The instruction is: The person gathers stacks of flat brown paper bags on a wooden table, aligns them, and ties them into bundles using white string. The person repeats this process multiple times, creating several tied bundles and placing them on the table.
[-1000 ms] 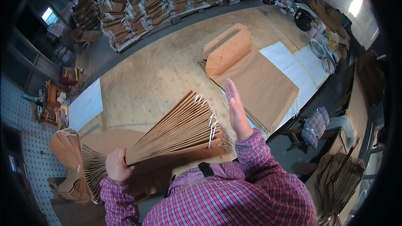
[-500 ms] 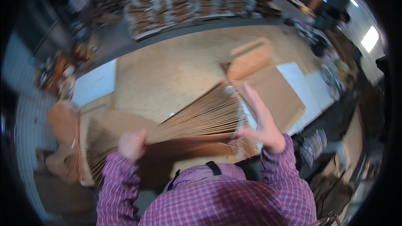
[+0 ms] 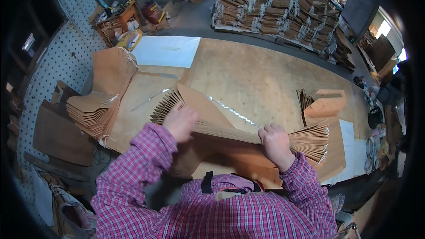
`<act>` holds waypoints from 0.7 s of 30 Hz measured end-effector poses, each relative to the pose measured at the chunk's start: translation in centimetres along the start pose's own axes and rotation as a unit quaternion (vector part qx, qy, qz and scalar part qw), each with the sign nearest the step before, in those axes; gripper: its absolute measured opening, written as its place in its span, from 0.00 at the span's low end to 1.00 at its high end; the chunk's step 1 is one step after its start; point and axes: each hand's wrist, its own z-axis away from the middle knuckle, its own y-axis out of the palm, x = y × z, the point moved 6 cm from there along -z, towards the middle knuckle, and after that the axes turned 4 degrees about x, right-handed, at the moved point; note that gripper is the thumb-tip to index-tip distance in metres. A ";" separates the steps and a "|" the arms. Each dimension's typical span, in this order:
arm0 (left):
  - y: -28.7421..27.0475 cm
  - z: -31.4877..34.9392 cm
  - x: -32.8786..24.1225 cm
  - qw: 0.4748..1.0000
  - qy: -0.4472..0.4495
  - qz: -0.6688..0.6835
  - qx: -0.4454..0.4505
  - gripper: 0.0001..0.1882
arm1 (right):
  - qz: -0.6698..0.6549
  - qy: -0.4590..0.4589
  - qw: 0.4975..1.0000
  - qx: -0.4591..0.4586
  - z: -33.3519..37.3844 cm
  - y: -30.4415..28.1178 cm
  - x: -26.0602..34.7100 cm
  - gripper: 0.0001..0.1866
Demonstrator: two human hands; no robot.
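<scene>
A thick stack of brown paper bags (image 3: 228, 132) lies across the near part of the table, its layers fanned apart at both ends and pressed together in between. My left hand (image 3: 180, 124) is closed round the stack near its left fan. Toward the right fan, my right hand (image 3: 276, 146) grips the stack from above, fingers wrapped over the layers. White frayed string shows along the right ends of the layers. Beneath and in front of the stack, a broad brown paper panel (image 3: 250, 152) hangs toward me in shadow.
At the left edge another brown paper stack (image 3: 108, 73) is tied with white string. Right of centre stands a smaller folded brown piece (image 3: 325, 104). White sheets (image 3: 166, 51) lie on the wooden table (image 3: 248, 71). Tied bundles (image 3: 274, 13) are piled beyond.
My right hand, open with fingers spread beside the stack's right end, has closed on the stack. The view has swung left, and the left end of the stack fans out more narrowly.
</scene>
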 end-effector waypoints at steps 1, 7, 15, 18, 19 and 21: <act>-0.2 -0.4 1.2 0.999 0.012 0.000 -0.038 0.22 | 0.003 0.006 1.000 -0.002 -0.1 0.1 0.2 0.03; 0.0 -6.9 2.6 0.999 0.031 0.013 -0.025 0.06 | -0.031 0.048 0.998 0.007 -1.0 0.1 -0.7 0.01; -1.8 -1.6 -3.5 0.993 0.094 -0.066 0.013 0.05 | -0.044 0.028 0.999 -0.002 4.5 -4.4 -0.9 0.03; -2.5 0.2 -7.6 0.985 0.158 -0.025 -0.061 0.04 | -0.050 0.034 0.998 0.006 7.8 -5.8 -1.4 0.06; -2.3 0.3 -8.8 0.983 0.168 -0.011 -0.071 0.05 | -0.055 0.045 0.997 0.019 8.6 -5.7 -1.4 0.07; -1.1 -0.3 -10.3 0.986 0.165 0.018 -0.024 0.07 | -0.076 0.067 0.994 0.037 9.6 -5.2 -1.5 0.09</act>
